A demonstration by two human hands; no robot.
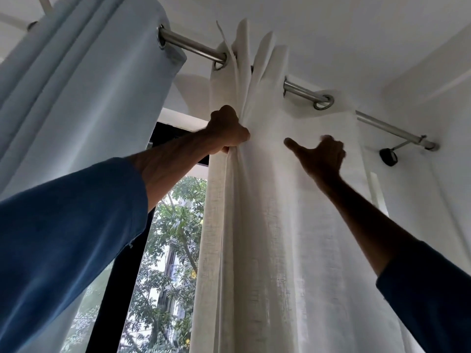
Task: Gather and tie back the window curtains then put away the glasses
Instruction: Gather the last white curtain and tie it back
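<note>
A white sheer curtain (pixel 267 225) hangs from a steel rod (pixel 193 45) by metal eyelets, its left part bunched into tall folds. My left hand (pixel 228 131) is raised high and shut on those gathered folds just below the rod. My right hand (pixel 319 157) is up beside it, thumb stretched toward the folds and fingers curled, resting against the flatter stretch of the same curtain; whether it grips cloth I cannot tell. A pale blue curtain (pixel 84 93) hangs gathered at the left on the same rod. No glasses are in view.
Between the two curtains shows a dark window frame (pixel 114 289) with green trees outside. The rod's far end sits in a wall bracket with a black knob (pixel 388 156) at the right. White ceiling and wall lie above and to the right.
</note>
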